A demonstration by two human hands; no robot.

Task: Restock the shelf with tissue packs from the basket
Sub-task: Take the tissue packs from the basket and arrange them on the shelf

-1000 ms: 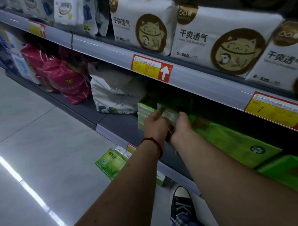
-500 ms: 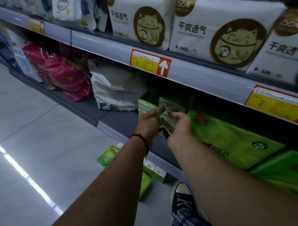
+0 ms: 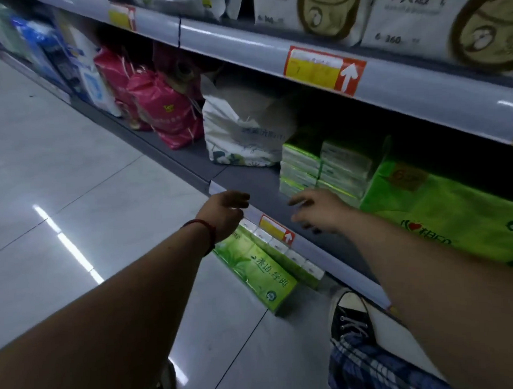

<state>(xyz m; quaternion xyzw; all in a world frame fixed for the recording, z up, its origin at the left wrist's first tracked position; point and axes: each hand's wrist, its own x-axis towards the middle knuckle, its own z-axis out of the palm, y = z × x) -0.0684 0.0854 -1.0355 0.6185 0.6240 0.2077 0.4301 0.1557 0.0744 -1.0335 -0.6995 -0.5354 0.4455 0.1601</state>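
Pack released. Left hand [image 3: 223, 213] and right hand [image 3: 317, 210] have pulled back to the shelf [image 3: 248, 180] edge, empty, fingers loose. Tissue packs [image 3: 321, 168] sit stacked on the shelf. Probably next: floor pack [image 3: 252, 271]. Basket not visible.

Green tissue packs [image 3: 324, 169] sit stacked on the grey shelf [image 3: 242, 177], a longer multipack [image 3: 254, 271] lying below

- left arm [image 3: 113, 303] comes in from the bottom left corner, stretched out straight toward mid-frame
- left hand [image 3: 225, 214] sits just left of center, fingers loosely curled, holding nothing
- right arm [image 3: 447, 289] runs in from the bottom right, also extended
- right hand [image 3: 320, 210] is just right of center, palm down, fingers spread and relaxed, empty, a bit blurry
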